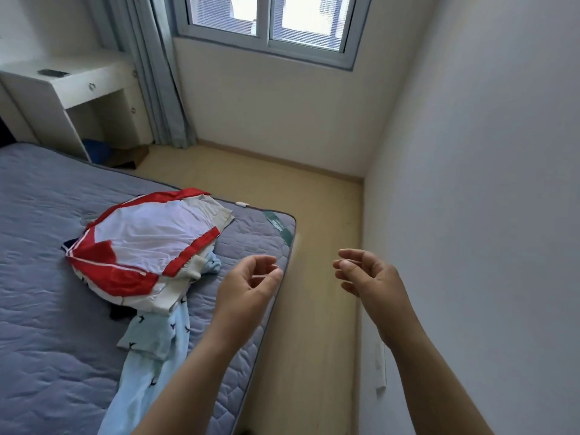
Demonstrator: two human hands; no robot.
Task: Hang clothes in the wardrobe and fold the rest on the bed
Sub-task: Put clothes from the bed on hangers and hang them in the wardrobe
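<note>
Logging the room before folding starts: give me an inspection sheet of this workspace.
Surface: grey-blue quilted mattress, clothes heaped loosely near its corner.
Job's things: red and white jacket tops the heap; light blue bird-print garment lies under it, trailing toward the camera; dark garment peeks out beneath.
Clutter: dark flat object on the white desk; brown cardboard box on the floor below.
Hands: left hand over the mattress edge, right hand over the floor; both empty, fingers loosely curled.
Cables: nothing seen.
Surroundings: grey curtain, white-framed window, pale wooden floor.
</note>
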